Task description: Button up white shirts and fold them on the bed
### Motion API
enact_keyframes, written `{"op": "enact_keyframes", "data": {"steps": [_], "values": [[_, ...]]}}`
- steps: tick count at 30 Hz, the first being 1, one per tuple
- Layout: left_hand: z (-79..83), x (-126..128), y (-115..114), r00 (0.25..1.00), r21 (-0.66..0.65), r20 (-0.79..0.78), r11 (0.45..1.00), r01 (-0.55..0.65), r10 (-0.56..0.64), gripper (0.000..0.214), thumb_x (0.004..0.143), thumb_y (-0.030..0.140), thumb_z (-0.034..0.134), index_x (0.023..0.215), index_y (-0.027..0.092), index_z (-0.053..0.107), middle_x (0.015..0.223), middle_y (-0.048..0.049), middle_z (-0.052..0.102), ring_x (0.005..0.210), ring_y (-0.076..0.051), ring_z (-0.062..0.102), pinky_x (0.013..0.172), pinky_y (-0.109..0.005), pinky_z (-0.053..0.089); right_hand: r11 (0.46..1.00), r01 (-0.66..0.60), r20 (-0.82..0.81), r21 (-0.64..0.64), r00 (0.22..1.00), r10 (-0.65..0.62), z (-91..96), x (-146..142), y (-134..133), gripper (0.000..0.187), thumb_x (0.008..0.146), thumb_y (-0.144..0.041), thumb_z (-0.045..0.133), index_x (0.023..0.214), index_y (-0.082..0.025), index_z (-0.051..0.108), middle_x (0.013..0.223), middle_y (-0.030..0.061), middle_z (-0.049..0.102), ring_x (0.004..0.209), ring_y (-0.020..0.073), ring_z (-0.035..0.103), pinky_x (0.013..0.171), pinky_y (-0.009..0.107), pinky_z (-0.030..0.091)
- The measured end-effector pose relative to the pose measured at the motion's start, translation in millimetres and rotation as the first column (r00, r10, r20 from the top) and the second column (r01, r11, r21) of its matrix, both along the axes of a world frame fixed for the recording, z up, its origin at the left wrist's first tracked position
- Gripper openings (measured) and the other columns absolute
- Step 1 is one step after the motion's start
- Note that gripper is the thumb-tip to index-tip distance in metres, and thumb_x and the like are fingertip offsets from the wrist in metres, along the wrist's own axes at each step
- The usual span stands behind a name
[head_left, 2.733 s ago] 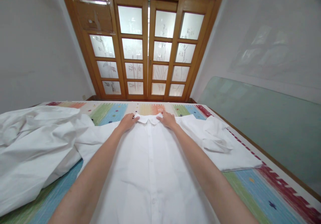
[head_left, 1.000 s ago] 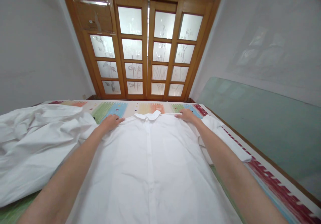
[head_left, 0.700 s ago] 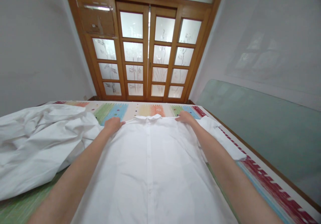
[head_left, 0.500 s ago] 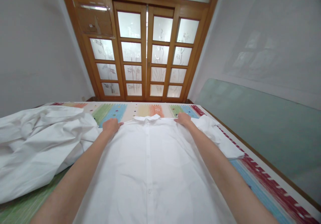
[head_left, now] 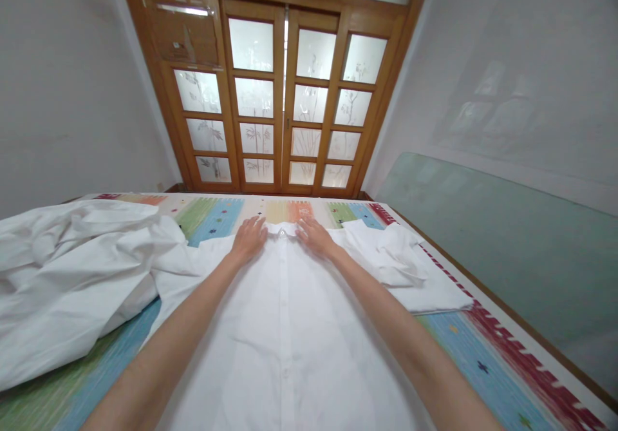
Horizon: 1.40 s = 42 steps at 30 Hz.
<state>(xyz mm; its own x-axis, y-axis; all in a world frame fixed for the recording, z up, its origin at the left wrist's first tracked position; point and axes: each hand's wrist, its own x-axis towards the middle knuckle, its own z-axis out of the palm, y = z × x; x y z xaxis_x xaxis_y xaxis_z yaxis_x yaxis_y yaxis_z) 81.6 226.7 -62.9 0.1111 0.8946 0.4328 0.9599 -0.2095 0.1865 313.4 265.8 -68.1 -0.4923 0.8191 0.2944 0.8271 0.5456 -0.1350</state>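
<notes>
A white button-up shirt (head_left: 282, 328) lies flat, front up, on a striped colourful bed cover (head_left: 483, 360). Its collar (head_left: 281, 229) points away from me. My left hand (head_left: 248, 238) rests flat on the shirt just left of the collar, fingers stretched out. My right hand (head_left: 313, 236) lies flat just right of the collar, fingers also extended. Both forearms reach over the shirt body. The shirt's right sleeve (head_left: 396, 257) is bunched beside my right arm.
A heap of crumpled white cloth (head_left: 72, 276) covers the left side of the bed. Wooden doors with frosted glass panes (head_left: 284, 89) stand beyond the bed. A glass panel (head_left: 506, 238) leans on the right wall along the bed's edge.
Both hands have moved inward from the shirt's shoulders to either side of the collar. The right sleeve has spread out and bunched more beside my right arm.
</notes>
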Motion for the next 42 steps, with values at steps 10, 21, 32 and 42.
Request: {"op": "enact_keyframes", "data": {"steps": [10,21,32,42], "values": [[-17.4,13,-21,0.978,-0.115,-0.206,0.992,-0.044,0.020,0.039,0.095,0.025,0.030,0.104,0.011,0.066,0.109,-0.0167,0.068,0.104,-0.026,0.063,0.092,-0.038,0.046,0.989,0.037,0.124,-0.141,0.992,-0.019,-28.2,-21,-32,0.067,0.099,-0.044,0.025,0.145,0.006,0.031,0.153,0.0258,0.024,0.144,0.0299,0.020,0.116,0.042,0.017],[-22.7,11,-11,0.981,-0.189,-0.189,0.982,0.005,-0.042,0.046,0.096,0.032,0.033,0.134,0.014,0.049,0.144,-0.0153,0.047,0.136,-0.025,0.040,0.111,-0.040,0.032,0.969,0.095,0.111,-0.230,0.991,-0.070,-27.2,-21,-33,0.072,0.098,-0.050,0.019,0.150,0.000,0.020,0.158,0.0189,0.011,0.147,0.0263,0.009,0.116,0.042,0.010],[-24.6,27,-33,0.957,-0.119,-0.280,0.986,-0.120,0.083,0.047,0.094,0.022,0.031,0.128,-0.001,0.054,0.135,-0.0256,0.052,0.136,-0.035,0.037,0.113,-0.051,0.022,0.938,0.181,0.155,-0.296,0.978,-0.139,-19.7,-23,-49,0.074,0.097,-0.051,0.016,0.151,0.000,0.014,0.158,0.0187,0.005,0.147,0.0275,0.004,0.116,0.044,0.006],[-14.3,60,-75,0.993,-0.184,-0.112,0.981,-0.060,0.040,0.043,0.090,0.008,0.028,0.124,0.008,0.055,0.124,-0.0206,0.061,0.120,-0.026,0.055,0.099,-0.037,0.042,0.939,0.051,0.177,-0.339,0.984,0.011,-10.4,-9,-99,0.070,0.098,-0.048,0.025,0.150,-0.002,0.022,0.157,0.0204,0.013,0.145,0.0339,0.010,0.115,0.049,0.014]]}}
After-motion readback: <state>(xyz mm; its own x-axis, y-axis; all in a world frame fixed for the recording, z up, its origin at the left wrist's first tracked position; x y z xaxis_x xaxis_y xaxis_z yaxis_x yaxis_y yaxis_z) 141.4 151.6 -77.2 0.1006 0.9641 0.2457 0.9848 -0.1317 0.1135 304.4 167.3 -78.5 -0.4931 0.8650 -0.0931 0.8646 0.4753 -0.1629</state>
